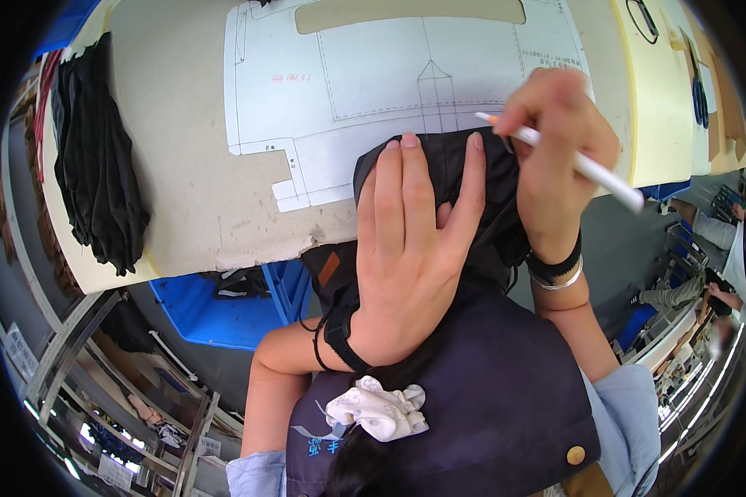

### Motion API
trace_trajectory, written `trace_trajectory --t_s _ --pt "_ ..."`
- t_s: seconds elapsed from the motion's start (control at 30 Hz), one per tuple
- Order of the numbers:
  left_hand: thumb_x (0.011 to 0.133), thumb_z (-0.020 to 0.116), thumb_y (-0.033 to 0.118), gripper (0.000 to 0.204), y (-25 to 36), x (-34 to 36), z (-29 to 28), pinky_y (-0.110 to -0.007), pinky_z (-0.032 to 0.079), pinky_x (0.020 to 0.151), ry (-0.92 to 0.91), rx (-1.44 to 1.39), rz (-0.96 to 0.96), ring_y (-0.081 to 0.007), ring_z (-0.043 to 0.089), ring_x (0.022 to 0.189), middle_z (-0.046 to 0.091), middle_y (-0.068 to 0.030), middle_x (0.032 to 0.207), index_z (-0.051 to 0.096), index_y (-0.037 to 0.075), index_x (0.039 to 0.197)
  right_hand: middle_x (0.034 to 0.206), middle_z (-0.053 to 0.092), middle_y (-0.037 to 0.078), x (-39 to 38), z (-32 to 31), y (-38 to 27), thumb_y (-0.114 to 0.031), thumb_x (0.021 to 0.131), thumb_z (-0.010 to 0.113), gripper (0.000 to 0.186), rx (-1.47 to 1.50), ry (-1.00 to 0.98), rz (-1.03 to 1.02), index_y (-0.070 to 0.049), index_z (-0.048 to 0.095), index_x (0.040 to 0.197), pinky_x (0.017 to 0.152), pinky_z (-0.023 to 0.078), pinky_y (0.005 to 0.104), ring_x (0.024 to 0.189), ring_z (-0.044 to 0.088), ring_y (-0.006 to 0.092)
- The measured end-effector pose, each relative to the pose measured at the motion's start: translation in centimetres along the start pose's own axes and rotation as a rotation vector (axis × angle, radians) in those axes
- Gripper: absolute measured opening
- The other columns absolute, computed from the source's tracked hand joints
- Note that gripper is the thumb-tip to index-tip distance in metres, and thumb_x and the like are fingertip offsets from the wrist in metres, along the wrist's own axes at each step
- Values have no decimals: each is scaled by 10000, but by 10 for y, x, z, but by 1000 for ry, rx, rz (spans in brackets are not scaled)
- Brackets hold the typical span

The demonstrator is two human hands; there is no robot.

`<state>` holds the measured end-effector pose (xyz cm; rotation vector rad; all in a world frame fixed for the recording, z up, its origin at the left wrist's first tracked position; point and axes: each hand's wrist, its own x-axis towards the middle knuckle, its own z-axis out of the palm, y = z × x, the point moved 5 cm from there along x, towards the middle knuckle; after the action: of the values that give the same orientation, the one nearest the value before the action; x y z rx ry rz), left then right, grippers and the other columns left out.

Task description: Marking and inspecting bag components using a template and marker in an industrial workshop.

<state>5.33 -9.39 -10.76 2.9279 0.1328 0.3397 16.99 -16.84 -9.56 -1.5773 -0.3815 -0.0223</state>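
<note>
My left hand (414, 224) lies flat on a piece of black fabric (449, 161), its fingers stretched out and apart. The fabric covers the lower edge of a white paper pattern (373, 62) that has drawn lines, dashed lines and a cut-out slot at the top. Between the fingers of my right hand (559, 145) is a slim white marking pen (603, 176) with an orange end. That end points left, just above the fabric's far right edge; whether it touches the pattern I cannot tell. Part of the fabric hangs over the table's front edge towards me.
A pile of black fabric pieces (95, 157) lies at the table's left end. The table's (174, 166) front edge looks worn. Below it stands a blue bin (215, 311). Scissors with dark handles (699, 99) lie at the far right. Metal racks (66, 340) stand left; other people are at right.
</note>
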Motion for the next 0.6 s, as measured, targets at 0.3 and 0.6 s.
trace_trajectory --t_s 0.3,0.6 --pt "722 574 -55 536 1 2 -1 -425 470 966 -6 -37 -15 -388 484 1196 491 -246 1273 667 133 1216 495 434 -40 -2 0 20 -30 828 661 343 -108 -11 184 -32 453 556 439 286 222 488 356 16" --pt "724 571 -57 499 1 1 0 -429 469 966 -9 -55 -21 -393 487 1196 490 -249 1270 677 110 1182 482 396 -34 -3 4 18 -9 799 648 332 -156 -36 215 -19 433 547 436 270 237 492 324 26"
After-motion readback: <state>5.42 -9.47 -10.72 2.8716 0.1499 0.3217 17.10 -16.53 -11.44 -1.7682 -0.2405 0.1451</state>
